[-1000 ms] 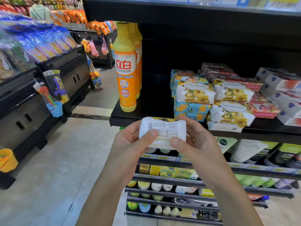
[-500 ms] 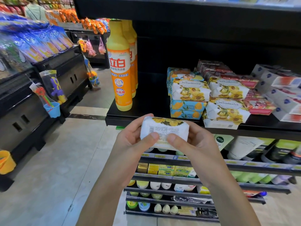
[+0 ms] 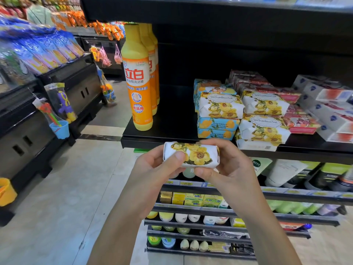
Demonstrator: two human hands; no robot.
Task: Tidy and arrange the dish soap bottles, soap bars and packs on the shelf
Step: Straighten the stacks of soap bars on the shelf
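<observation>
Since approx. 1 s ago the soap bar has been turned over: the barcode side faced up then, the yellow-flower side faces up now. It has also come up closer to the shelf edge.

The bar is held in the air just in front of the shelf lip, not yet on it. Left hand grips the left end, thumb across the printed face. Right hand grips the right end, fingers curled over the top and thumb underneath. Both hands are closed round the bar.

On the shelf: dish soap bottle at the left w/ more behind it, then a bare stretch, then the flower-print bars stacked on blue packs. A second flower stack sits just beside that one, w/ red packs further right.

Doing the step well, as I judge it:
- Keep the flower face up and level, same way as the stacked ones.
- Set it on or beside the matching stack, not among the blue packs.
- Square its long edge to the shelf front; the left stack looks slightly skewed, though the wide lens may exaggerate this.
- Lower w/ both hands, let go one hand at a time, and don't nudge the stack.
</observation>
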